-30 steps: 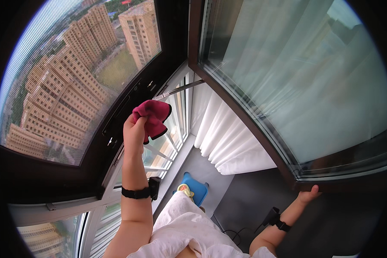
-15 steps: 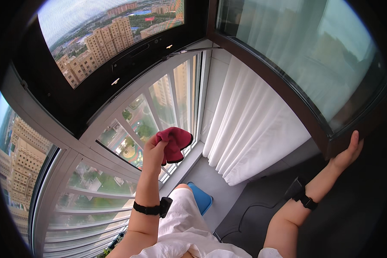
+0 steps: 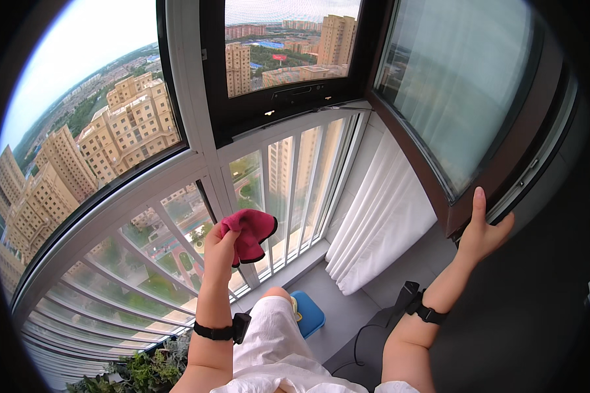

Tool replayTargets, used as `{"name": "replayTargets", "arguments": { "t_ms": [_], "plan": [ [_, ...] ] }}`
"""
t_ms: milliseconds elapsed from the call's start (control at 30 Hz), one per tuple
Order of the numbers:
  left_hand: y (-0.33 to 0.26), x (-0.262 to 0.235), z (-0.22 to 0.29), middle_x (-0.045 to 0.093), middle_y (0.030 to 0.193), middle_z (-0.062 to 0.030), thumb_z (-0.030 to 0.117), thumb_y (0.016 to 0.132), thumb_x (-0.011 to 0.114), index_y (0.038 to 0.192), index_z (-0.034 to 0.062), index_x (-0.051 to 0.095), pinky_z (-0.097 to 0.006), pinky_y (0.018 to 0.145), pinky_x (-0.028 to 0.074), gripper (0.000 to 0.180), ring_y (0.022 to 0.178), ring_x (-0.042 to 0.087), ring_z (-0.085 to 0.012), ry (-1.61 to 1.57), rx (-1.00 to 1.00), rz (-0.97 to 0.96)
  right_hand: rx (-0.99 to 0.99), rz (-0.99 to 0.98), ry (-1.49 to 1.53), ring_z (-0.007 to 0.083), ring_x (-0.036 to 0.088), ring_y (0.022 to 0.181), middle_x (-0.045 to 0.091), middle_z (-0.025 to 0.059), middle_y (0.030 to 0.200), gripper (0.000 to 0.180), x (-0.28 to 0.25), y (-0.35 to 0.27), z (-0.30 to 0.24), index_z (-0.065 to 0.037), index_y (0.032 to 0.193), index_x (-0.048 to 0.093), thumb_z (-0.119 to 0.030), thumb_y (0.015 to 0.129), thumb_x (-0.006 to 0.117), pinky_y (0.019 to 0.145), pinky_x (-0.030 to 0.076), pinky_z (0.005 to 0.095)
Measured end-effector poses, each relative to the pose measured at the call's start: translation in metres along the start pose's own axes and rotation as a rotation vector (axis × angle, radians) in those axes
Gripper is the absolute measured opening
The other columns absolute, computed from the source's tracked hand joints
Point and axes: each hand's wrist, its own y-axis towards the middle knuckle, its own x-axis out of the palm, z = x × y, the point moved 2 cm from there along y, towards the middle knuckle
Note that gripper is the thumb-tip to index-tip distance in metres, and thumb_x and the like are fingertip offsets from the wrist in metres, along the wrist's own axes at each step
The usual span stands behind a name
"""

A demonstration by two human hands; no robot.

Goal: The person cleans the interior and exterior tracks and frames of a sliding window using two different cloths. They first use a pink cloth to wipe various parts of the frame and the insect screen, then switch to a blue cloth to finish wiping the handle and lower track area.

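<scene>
A crimson cloth (image 3: 252, 234) with dark edging is pinched in my left hand (image 3: 219, 246). It hangs bunched up in front of the white window bars, with its free end to the right of my fingers. My right hand (image 3: 481, 236) grips the lower corner of an open window sash (image 3: 447, 213), which has a brown frame and a glass pane. One finger lies up along the frame, and other fingers are partly hidden behind the edge. Each wrist wears a black strap with a small device on it.
A black-framed screened window opening (image 3: 278, 98) lies ahead, with white railing bars (image 3: 292, 190) below. A white curtain (image 3: 377, 223) hangs beneath the sash. A blue stool (image 3: 310, 316) stands by my knee. Green plants (image 3: 152, 367) are at lower left; a dark cable (image 3: 357, 340) runs near my right arm.
My view has turned left, bringing more of the left window and the plants in. The sash shows more edge-on, with my right hand still on its corner. The cloth stays in my left hand.
</scene>
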Motion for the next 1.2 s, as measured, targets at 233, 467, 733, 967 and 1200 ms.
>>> {"name": "replayTargets", "arguments": {
  "t_ms": [233, 467, 733, 967, 1200],
  "plan": [
    [-0.033, -0.034, 0.033, 0.062, 0.083, -0.002, 0.009, 0.085, 0.057, 0.097, -0.0002, 0.064, -0.024, 0.064, 0.047, 0.017, 0.073, 0.057, -0.0091, -0.003, 0.084, 0.063, -0.145, -0.066, -0.057, 0.0288, 0.056, 0.089, 0.055, 0.0154, 0.096, 0.063, 0.011, -0.049, -0.056, 0.004, 0.106, 0.049, -0.039, 0.072, 0.079, 0.079, 0.045, 0.0388],
    [-0.039, -0.009, 0.074, 0.061, 0.082, -0.0001, 0.01, 0.089, 0.057, 0.098, -0.0014, 0.063, -0.023, 0.065, 0.046, 0.016, 0.073, 0.056, -0.0075, 0.046, 0.302, 0.027, -0.264, -0.355, 0.221, 0.0253, 0.056, 0.077, 0.055, 0.0127, 0.089, 0.03, 0.03, -0.099, -0.111, 0.002, 0.111, 0.053, -0.016, 0.088, 0.058, 0.066, 0.045, 0.0341],
    [-0.035, 0.047, 0.136, 0.064, 0.09, -0.005, 0.01, 0.095, 0.047, 0.104, -0.0049, 0.059, -0.023, 0.073, 0.048, 0.021, 0.081, 0.059, -0.0104, -0.185, 0.703, -0.169, -0.438, -0.617, 0.335, 0.0303, 0.061, 0.093, 0.061, 0.0147, 0.105, 0.044, 0.09, -0.134, -0.153, -0.001, 0.119, 0.055, -0.021, 0.082, 0.067, 0.078, 0.05, 0.0364],
    [0.01, 0.076, 0.175, 0.064, 0.086, -0.0056, 0.003, 0.088, 0.045, 0.103, -0.0024, 0.059, -0.023, 0.074, 0.046, 0.021, 0.08, 0.057, -0.0097, -0.095, 0.807, -0.371, -0.406, -0.779, 0.561, 0.0297, 0.062, 0.096, 0.064, 0.0146, 0.106, 0.024, 0.145, -0.081, -0.189, -0.002, 0.102, 0.065, -0.012, 0.08, 0.065, 0.079, 0.051, 0.0354],
    [0.084, 0.07, 0.185, 0.063, 0.083, -0.005, 0.01, 0.093, 0.048, 0.099, -0.0009, 0.06, -0.026, 0.071, 0.048, 0.017, 0.077, 0.057, -0.0106, -0.023, 0.738, -0.299, -0.585, -0.45, 0.633, 0.0232, 0.062, 0.094, 0.065, 0.0108, 0.102, 0.021, 0.189, 0.038, -0.297, -0.004, 0.102, 0.066, -0.012, 0.083, 0.062, 0.076, 0.052, 0.0332]
  ]
}}
